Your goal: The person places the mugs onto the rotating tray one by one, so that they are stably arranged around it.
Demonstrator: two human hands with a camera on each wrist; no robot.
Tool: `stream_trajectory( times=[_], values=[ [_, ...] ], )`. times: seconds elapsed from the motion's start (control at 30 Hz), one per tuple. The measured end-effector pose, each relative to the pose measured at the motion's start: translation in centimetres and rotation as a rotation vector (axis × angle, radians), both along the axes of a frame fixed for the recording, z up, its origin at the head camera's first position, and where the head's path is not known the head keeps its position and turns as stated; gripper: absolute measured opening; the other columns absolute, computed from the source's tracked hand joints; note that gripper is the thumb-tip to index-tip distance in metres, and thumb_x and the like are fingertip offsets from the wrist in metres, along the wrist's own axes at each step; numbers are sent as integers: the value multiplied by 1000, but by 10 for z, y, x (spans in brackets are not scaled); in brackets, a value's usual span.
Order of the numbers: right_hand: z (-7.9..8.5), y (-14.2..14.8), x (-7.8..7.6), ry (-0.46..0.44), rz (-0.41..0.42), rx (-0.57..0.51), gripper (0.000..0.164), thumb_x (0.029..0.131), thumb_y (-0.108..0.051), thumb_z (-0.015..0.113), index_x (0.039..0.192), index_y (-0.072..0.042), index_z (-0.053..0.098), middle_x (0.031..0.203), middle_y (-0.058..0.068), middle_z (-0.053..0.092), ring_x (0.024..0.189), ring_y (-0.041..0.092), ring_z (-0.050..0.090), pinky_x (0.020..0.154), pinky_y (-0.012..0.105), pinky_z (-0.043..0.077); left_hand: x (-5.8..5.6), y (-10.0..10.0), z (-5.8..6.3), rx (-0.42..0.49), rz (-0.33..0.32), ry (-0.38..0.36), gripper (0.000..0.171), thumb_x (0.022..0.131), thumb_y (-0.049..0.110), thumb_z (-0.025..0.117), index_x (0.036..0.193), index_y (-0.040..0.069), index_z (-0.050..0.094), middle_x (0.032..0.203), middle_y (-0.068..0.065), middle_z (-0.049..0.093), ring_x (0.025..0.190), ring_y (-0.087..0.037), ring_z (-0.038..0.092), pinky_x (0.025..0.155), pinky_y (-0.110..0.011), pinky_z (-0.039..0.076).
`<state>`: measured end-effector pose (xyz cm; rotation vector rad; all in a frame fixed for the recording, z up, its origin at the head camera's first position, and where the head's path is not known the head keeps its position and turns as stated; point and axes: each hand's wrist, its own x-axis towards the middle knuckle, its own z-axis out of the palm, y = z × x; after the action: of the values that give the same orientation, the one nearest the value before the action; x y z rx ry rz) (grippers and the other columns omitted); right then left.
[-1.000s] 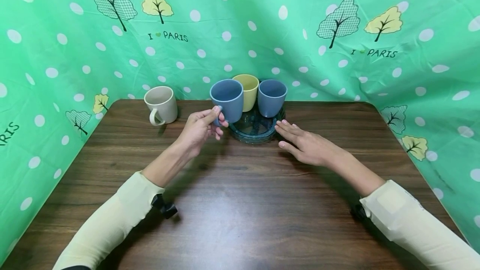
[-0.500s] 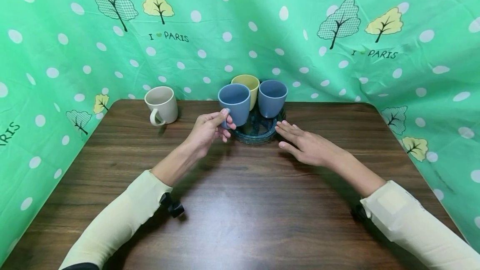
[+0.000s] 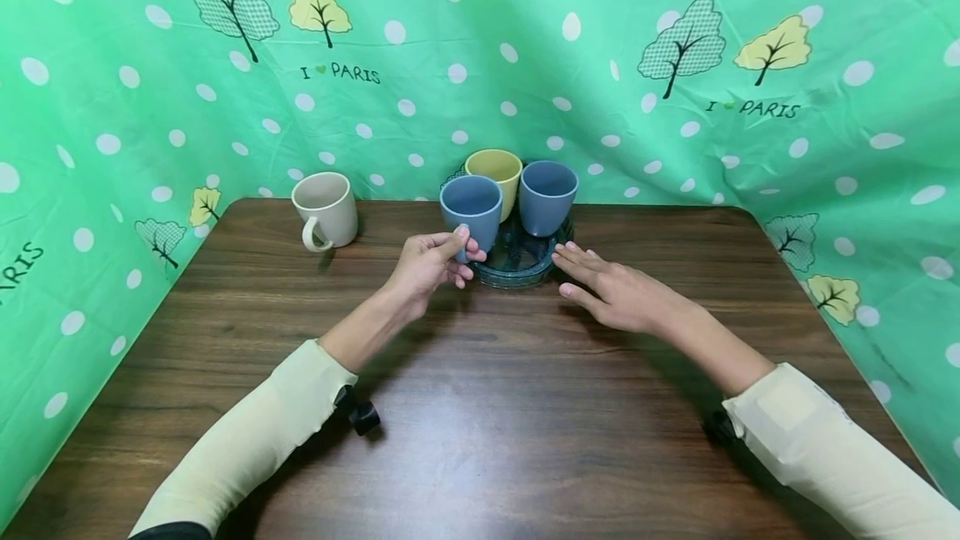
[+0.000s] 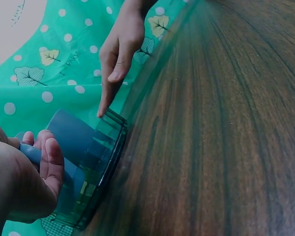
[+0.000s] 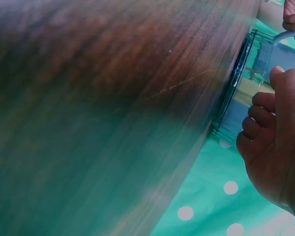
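Head view: we note the left hand (image 3: 427, 269) pinching the near blue mug (image 3: 472, 205) by its handle (image 4: 30, 153), upright at the left of the tray (image 3: 517, 280); whether it rests there, we cannot tell. The right hand (image 3: 615, 294), fingers straight, meets the tray's right edge. The yellow mug (image 3: 502, 169) and far blue mug (image 3: 548, 202) stand within.

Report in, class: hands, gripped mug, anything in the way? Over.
Left hand gripping blue mug. Mug at left side of transparent tray, contact unclear. Right hand outstretched at tray's right rim. Yellow cup close behind, possible snag; second blue cup right.
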<state>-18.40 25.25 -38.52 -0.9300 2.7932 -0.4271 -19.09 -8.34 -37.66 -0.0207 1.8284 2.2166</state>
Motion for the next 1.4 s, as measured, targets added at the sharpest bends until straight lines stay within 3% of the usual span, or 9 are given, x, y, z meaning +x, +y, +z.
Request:
stream_trajectory(
  times=[0.17,0.4,0.63,0.83,1.07,1.4],
  values=[
    [1,1,-1,-4,6,-11,66,123,-46,46,177,-9,36,187,14,29,174,42,27,139,66,29,0,5,-4,1,11,21,33,116,30,67,101,3,78,91,0,84,67,-10,73,61,-21,60],
    [1,-1,-1,-7,12,-16,66,123,-46,47,176,-8,38,186,15,31,173,43,27,138,67,30,4,15,-5,6,75,23,36,115,26,69,114,-9,78,92,-2,84,69,-11,78,62,-22,63],
    [0,-2,0,-1,26,-20,64,122,-44,48,175,-7,40,185,16,33,172,43,30,137,67,32,7,27,-10,14,145,4,36,116,28,68,106,-3,81,95,-5,84,70,-12,80,61,-25,64],
    [0,-3,0,1,32,-29,64,123,-43,48,175,-7,41,185,16,33,172,43,30,137,67,33,8,35,-12,-6,179,15,39,116,31,68,109,-5,82,105,-14,85,72,-11,82,60,-25,65],
    [0,-3,0,8,49,-37,62,122,-42,50,174,-7,43,184,17,35,171,44,32,135,68,35,9,39,-12,-37,245,23,40,116,32,68,111,-5,83,116,-22,84,91,-28,88,63,-25,67],
    [0,-5,2,12,35,-31,63,122,-42,50,174,-7,43,184,17,35,171,45,32,135,69,35,9,37,-14,-24,222,12,42,116,35,68,115,-4,83,122,-23,83,79,-12,84,63,-25,66]
  ],
)
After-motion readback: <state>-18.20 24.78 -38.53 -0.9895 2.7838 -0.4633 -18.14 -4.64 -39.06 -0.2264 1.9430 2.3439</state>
